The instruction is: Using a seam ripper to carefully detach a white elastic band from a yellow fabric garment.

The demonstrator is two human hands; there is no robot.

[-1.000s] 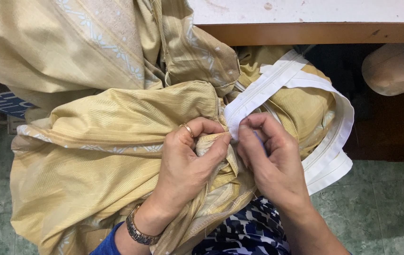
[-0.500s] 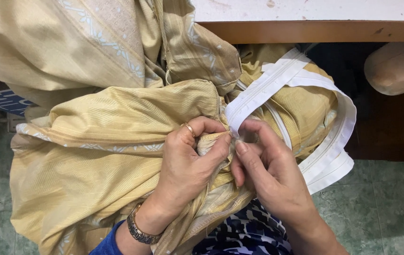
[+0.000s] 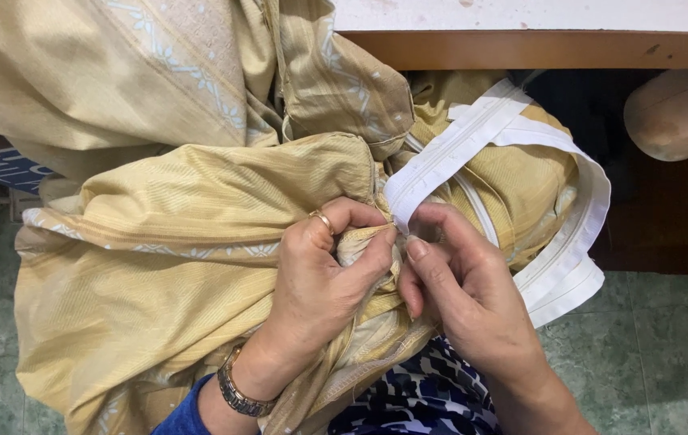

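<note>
I see my left hand pinching a bunched fold of the yellow fabric between thumb and fingers, closed tight on it near the middle of the view; a gold ring sits on one finger and a metal bracelet circles the wrist, with a blue sleeve just below it. My right hand sits just right of the left, touching it, its fingers curled in and gripping the end of the white band where it meets the pinched fold. That band runs up and to the right from my fingertips, loops over the far right part of the cloth and comes back down as stacked white layers right of my right wrist. The yellow fabric, striped and with a pale patterned border, is heaped across my lap and fills the left and far side. A wooden table edge crosses the far right, a rounded tan object sits below it at the right edge, and green floor tiles show near right
</note>
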